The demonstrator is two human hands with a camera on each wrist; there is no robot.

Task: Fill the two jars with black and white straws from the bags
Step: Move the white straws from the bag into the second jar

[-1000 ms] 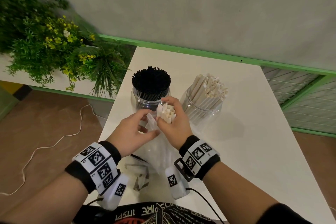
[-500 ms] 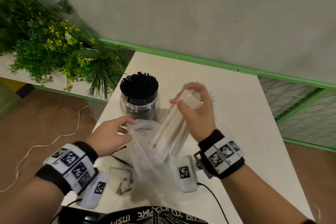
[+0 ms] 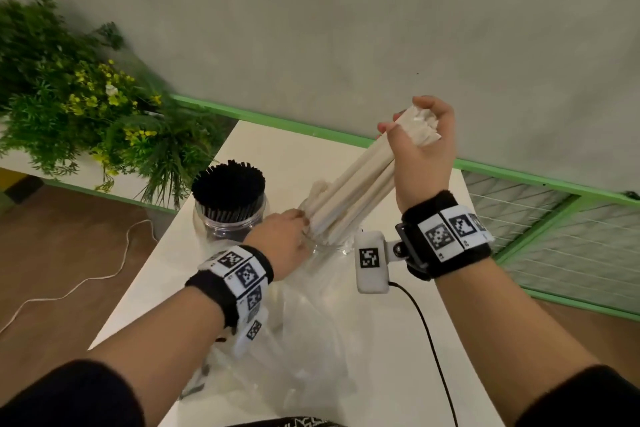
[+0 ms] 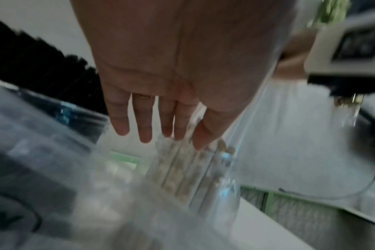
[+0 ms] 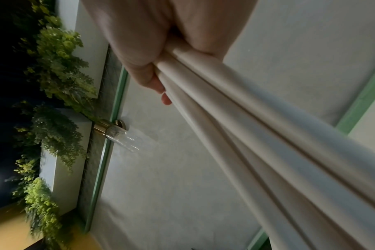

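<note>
1. The white-straw jar [image 3: 323, 246] is mostly hidden behind the left hand [image 3: 282, 239] and the straws [image 3: 349, 198]; only a bit of glass shows.
2. The left fingertips are hidden in the head view, and the left wrist view is too blurred to show whether they touch the jar.
3. The straws' lower ends are hidden.
4. The bag [image 3: 311, 340] is clear, so its outline is hard to trace.
5. The right fingers [image 5: 166, 99] are mostly hidden behind the straws.
</note>
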